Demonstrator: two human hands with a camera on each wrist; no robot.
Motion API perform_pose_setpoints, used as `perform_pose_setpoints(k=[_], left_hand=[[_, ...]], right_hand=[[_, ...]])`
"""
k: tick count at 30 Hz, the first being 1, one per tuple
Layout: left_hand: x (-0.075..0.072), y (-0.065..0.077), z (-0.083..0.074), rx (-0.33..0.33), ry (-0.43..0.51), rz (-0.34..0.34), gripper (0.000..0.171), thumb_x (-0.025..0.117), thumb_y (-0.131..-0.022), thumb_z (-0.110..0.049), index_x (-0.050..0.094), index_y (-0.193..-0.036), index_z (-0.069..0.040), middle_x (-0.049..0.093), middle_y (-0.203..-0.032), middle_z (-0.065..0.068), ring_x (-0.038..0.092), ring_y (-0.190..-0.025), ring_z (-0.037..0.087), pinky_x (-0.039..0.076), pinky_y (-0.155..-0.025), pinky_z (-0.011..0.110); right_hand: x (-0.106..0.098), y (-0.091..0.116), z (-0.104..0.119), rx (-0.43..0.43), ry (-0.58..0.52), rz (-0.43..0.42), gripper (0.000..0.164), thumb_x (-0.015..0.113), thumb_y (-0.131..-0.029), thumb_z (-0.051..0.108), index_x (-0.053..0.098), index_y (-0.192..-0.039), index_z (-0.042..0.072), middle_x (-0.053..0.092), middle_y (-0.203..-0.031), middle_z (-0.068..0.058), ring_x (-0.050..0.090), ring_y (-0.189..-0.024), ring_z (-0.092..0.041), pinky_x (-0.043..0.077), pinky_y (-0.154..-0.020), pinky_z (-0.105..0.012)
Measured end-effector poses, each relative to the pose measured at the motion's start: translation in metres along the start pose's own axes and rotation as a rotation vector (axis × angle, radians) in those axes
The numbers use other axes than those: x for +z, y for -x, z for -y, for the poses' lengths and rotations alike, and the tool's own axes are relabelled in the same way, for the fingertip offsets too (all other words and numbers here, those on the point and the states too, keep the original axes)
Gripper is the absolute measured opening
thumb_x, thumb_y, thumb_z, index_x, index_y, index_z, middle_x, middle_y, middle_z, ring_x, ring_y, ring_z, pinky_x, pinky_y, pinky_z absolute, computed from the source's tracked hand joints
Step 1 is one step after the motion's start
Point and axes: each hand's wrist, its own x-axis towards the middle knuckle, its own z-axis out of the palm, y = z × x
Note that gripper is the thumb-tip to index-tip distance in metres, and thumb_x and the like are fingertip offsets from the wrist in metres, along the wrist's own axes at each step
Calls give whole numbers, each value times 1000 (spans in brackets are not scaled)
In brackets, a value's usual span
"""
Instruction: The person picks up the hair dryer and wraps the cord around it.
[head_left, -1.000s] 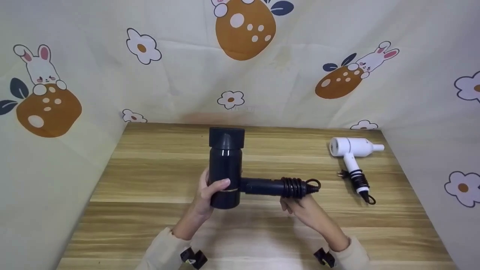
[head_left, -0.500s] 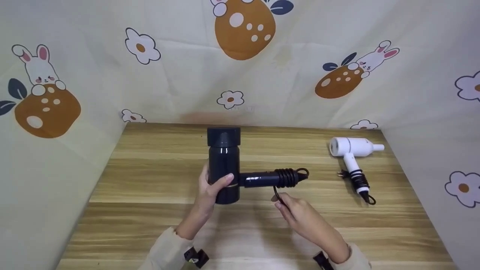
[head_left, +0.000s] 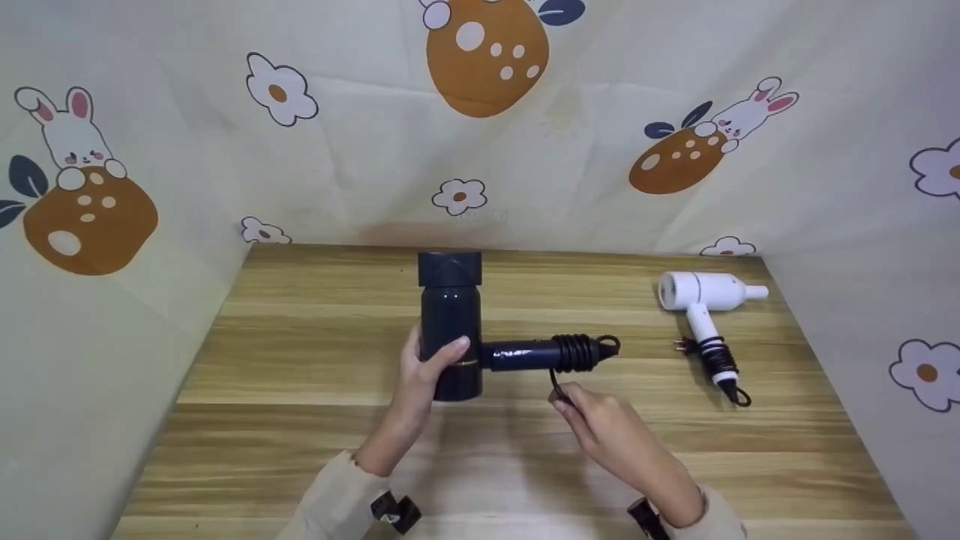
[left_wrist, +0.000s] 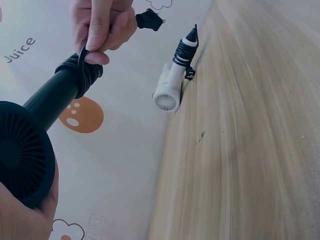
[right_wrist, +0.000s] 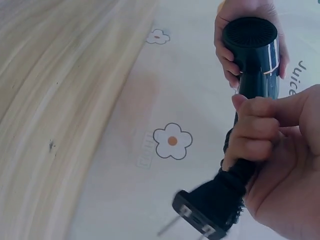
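A dark navy hair dryer [head_left: 451, 315] is held up over the table, nozzle pointing away and handle [head_left: 517, 355] to the right. My left hand [head_left: 418, 382] grips its barrel near the vented rear end, thumb across the top. Black cord [head_left: 576, 353] is wound in several turns round the handle's end. From those turns a short length of cord runs down to my right hand [head_left: 611, 427], which pinches it between thumb and curled fingers. In the right wrist view, a two-pin plug [right_wrist: 202, 210] sticks out below that hand.
At the back right of the wooden table [head_left: 300, 420] lies a white hair dryer [head_left: 709, 292], its black cord [head_left: 718, 358] wrapped round the handle. A patterned cloth [head_left: 360, 150] hangs along the back and both sides.
My right hand has come from under the coiled cord and drawn a short length of it down, toward me. The dark hair dryer's handle has shifted slightly left and away from me.
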Motion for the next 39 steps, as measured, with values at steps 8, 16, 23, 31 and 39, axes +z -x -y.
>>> perform_pose_setpoints(k=[8, 16, 23, 31, 39], left_hand=[[1, 1, 0, 62, -7, -10, 62, 68, -76, -15, 42, -132, -6, 56, -116, 12, 55, -100, 20, 42, -92, 33], [-2, 1, 2, 102, -69, 27, 64, 70, -77, -13, 41, -133, -7, 56, -116, 13, 55, -101, 20, 44, -91, 34], [-5, 4, 1, 60, -125, 202, 70, 72, -76, -15, 38, -136, -5, 55, -116, 16, 57, -98, 20, 49, -86, 36], [-8, 5, -1, 24, -102, 320, 67, 71, -75, -16, 40, -133, -3, 57, -111, 10, 56, -99, 19, 44, -90, 35], [-10, 9, -5, -32, 24, 418, 70, 66, -74, -16, 36, -134, 2, 57, -108, 6, 56, -97, 20, 44, -90, 35]], right_hand=[[-13, 3, 4, 62, 71, 18, 7, 65, -84, 8, 64, -91, 8, 66, -74, 1, 59, -62, -10, 49, -54, -26], [-31, 2, 7, -19, 133, -80, 14, 71, -76, 8, 67, -89, 12, 65, -77, 6, 57, -61, -5, 47, -52, -21], [-45, -11, -2, -206, 247, -284, 14, 78, -67, 16, 70, -78, 14, 62, -75, 5, 51, -69, -13, 34, -66, -30], [-50, -14, -18, -210, 80, -300, 18, 75, -70, 19, 69, -86, 16, 65, -88, 4, 55, -80, -16, 35, -75, -32], [-51, -12, -26, -142, -196, -215, 26, 76, -70, 7, 72, -94, 17, 59, -106, -5, 49, -103, -17, 38, -91, -22]])
